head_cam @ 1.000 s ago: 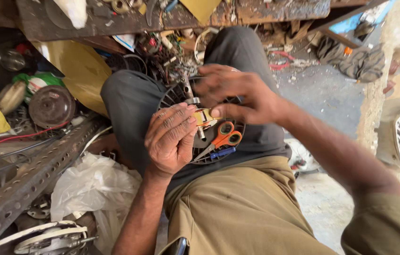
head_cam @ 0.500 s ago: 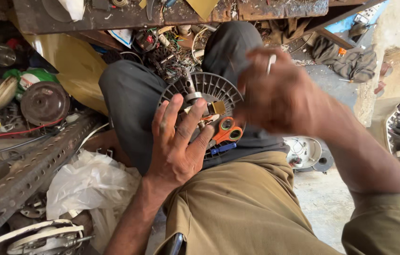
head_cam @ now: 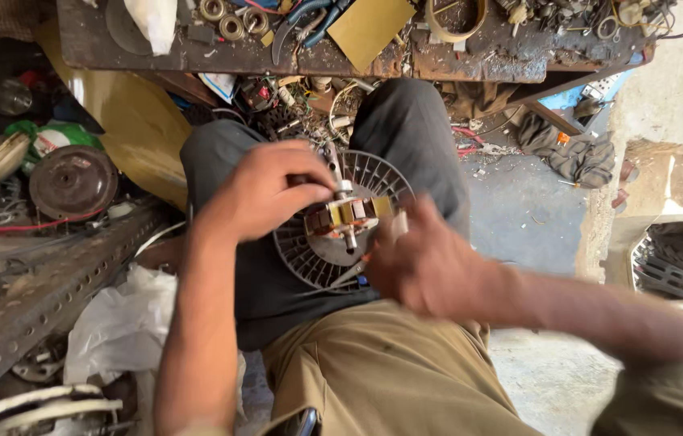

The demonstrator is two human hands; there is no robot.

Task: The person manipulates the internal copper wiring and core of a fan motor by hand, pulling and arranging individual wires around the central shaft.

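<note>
On my lap lies a round grey slotted fan grille (head_cam: 309, 258). On top of it sits a small motor core (head_cam: 347, 216) with yellow windings and a steel shaft. My left hand (head_cam: 269, 190) reaches in from the left and grips the core's upper end with its fingertips. My right hand (head_cam: 426, 266) is blurred at the grille's lower right edge, fingers curled, with a small pale piece (head_cam: 398, 224) at its fingertips. It covers the orange scissors seen earlier on my lap.
A cluttered wooden bench (head_cam: 486, 60) runs along the top, with pliers (head_cam: 305, 20), washers and a yellow board. A perforated steel angle bar (head_cam: 43, 295), a rusty disc (head_cam: 73, 182) and a white plastic bag (head_cam: 119, 331) lie left. A rag (head_cam: 575, 157) lies on the concrete floor at right.
My left hand went from lying flat on the grille to gripping the motor core from above. My right hand dropped from raised at the right to the grille's lower right edge.
</note>
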